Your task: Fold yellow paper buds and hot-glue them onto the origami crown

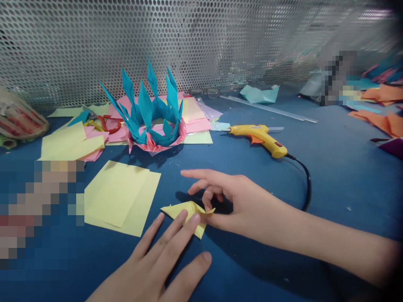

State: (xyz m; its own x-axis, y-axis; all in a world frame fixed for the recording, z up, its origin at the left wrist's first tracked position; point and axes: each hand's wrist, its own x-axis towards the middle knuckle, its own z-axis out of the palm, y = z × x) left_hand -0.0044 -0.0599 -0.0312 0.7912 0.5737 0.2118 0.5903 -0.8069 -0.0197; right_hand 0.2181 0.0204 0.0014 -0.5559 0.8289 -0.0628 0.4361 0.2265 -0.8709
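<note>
The left hand (157, 256) is lying with fingers spread, holding the folded yellow paper (192, 207) against the table (292, 188); the right hand (231, 197), its grip pinching the paper's right corner, seems to be shaping a fold. This apparently calls for steady left fingers while creasing. Beyond, loose yellow sheets (116, 195) are lying flat; farther, a glue gun (260, 136) and a crown-shaped blue paper piece (145, 109) are resting.

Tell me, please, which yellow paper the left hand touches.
The small folded piece under the left hand; the other sheets, beside it or farther back, lie clear of that hand.
</note>
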